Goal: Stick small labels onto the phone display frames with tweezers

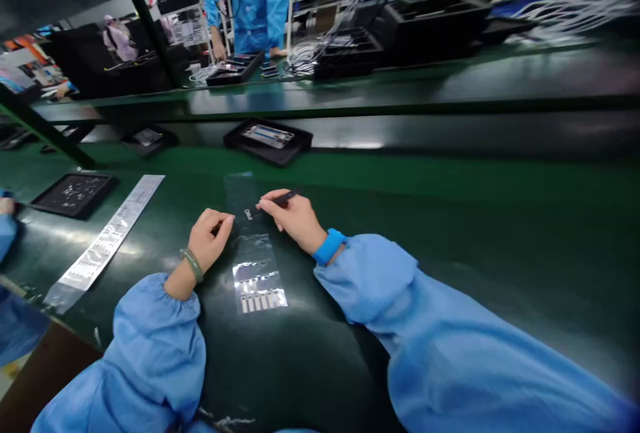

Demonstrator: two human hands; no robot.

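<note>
Clear strip [253, 246] touching left hand [210, 240]; right hand [296, 221] holds tool [286, 197]; tray [269, 140] beyond.

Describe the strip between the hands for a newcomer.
On the green bench, look between the blue sleeves. The clear strip lies between left hand and right hand, which holds a dark tool. Unlike the longer white strip, it is short and transparent.

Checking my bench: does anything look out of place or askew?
Nothing spilled or damaged. The long strip lies slanted, near end by the bench edge. The clear strip lies straight under the left hand; the right hand holds a dark tool.
</note>
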